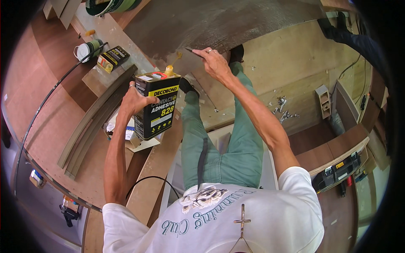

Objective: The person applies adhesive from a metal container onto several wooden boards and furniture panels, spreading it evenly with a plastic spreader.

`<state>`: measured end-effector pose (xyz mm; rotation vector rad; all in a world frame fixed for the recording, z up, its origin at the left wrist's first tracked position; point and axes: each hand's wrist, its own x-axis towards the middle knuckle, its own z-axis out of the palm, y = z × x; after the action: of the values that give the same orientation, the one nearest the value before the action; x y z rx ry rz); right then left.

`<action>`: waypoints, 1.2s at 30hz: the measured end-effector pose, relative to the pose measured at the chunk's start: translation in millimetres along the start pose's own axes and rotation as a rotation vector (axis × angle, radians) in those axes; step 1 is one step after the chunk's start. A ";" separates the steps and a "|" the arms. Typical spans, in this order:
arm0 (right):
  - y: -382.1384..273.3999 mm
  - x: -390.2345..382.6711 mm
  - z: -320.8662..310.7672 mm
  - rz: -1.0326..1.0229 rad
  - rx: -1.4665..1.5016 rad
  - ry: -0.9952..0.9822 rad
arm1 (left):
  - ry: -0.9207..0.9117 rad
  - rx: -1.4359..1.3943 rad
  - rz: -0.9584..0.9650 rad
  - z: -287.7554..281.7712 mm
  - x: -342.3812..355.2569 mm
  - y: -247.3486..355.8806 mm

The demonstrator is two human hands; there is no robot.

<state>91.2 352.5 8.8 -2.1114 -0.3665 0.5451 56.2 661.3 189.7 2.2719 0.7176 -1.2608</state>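
Note:
My left hand [136, 101] grips a black and yellow rectangular metal can of adhesive [157, 110] by its side, thumb across the front. A yellowish glue crusts the can's open spout [169, 71], beside a red handle on its top. Amber glue [179, 55] shows just beyond the spout. My right hand [216, 64], fingers pinched together, holds a thin flat spreader [190, 49], mostly hidden by the fingers. Its tip is over a brown board [168, 25] with a wet-looking, streaky surface.
At the left lie a second black and yellow can [113, 59], a small white-lidded pot [84, 50] and long wooden strips [90, 126]. A black cable [46, 92] crosses there. Crumpled scraps [282, 110] lie on the plywood at right. Another person's dark-clothed leg [354, 40] is at upper right.

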 end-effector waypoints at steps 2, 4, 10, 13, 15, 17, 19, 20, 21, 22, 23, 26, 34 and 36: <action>-7.4 0.9 6.6 -0.023 -0.012 -0.025 | -0.004 -0.013 -0.022 -0.5 -0.2 -5.9; -13.3 -0.1 12.0 -0.037 -0.026 -0.077 | -0.012 -0.022 -0.027 0.2 1.8 -10.9; -26.8 -1.7 22.9 -0.147 -0.076 -0.130 | 0.027 -0.035 0.039 6.4 -3.6 -16.4; -35.7 0.8 26.7 -0.204 -0.114 -0.149 | 0.081 -0.048 0.078 7.0 -9.1 -18.5; -37.0 3.9 24.6 -0.255 -0.171 -0.175 | 0.098 -0.030 0.109 10.1 -4.5 -31.9; -25.4 7.3 17.5 -0.305 -0.238 -0.200 | 0.117 -0.017 0.149 15.3 0.1 -39.1; -10.0 12.6 9.4 -0.302 -0.376 -0.238 | 0.173 -0.048 0.182 18.8 -3.7 -47.3; -3.6 12.6 8.9 -0.307 -0.408 -0.206 | 0.180 -0.050 0.141 17.2 -6.1 -48.8; 0.7 12.8 11.7 -0.313 -0.410 -0.204 | 0.185 -0.053 0.142 17.6 -8.7 -55.0; 5.6 12.9 17.1 -0.264 -0.420 -0.213 | 0.260 -0.081 0.182 19.4 -10.5 -64.8; 15.0 19.2 19.9 -0.218 -0.443 -0.207 | 0.343 -0.113 0.239 17.3 -7.4 -69.2; 41.3 16.2 31.7 -0.261 -0.580 -0.127 | 0.381 -0.367 0.363 11.0 -2.6 -72.3; 22.5 21.9 48.1 -0.169 -0.496 -0.228 | 0.555 -0.377 0.569 -71.1 67.1 0.2; 25.5 24.0 46.2 -0.099 -0.457 -0.244 | 0.591 -0.392 0.682 -88.7 115.1 44.1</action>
<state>89.7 381.5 -41.3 -2.4481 -0.7919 0.7145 191.9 706.6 138.9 2.2435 0.2708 -0.1189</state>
